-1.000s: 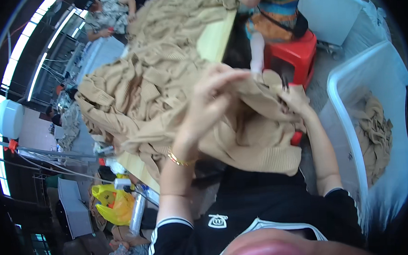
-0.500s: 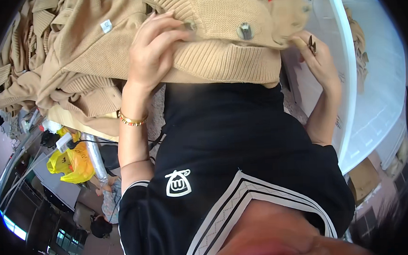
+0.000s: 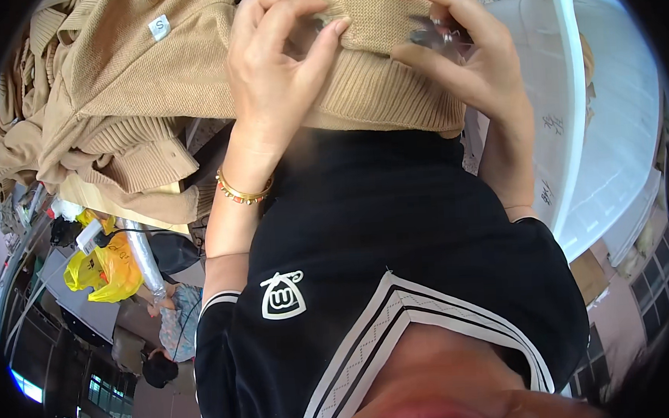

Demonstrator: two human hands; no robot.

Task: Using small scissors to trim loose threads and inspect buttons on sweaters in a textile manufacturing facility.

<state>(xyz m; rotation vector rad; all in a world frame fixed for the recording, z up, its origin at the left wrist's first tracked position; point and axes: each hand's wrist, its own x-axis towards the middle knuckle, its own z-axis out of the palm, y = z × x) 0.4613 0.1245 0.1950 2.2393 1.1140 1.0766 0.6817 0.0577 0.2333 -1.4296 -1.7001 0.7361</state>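
Observation:
A tan knitted sweater (image 3: 392, 81) lies across my lap, its ribbed band toward me. My left hand (image 3: 270, 68) bends over it, thumb and forefinger close together at the knit above the ribbing; its other fingertips are hidden. A small dark, shiny round thing shows blurred inside the curve of those fingers. My right hand (image 3: 478, 61) is over the sweater's right part, thumb and forefinger spread. Against its inner fingers sit small metal thread snips (image 3: 433, 36), blurred and partly hidden.
More tan knitwear with a white size tag (image 3: 159, 27) is heaped at the left. A large white plastic tub (image 3: 571, 106) stands at the right. Yellow and orange bags (image 3: 111, 270) lie at the lower left, near another person (image 3: 178, 323) in a patterned top.
My right hand has moved left and inward from the sweater's right edge, letting go of it. My left hand has shifted slightly right and up, bending its fingers.

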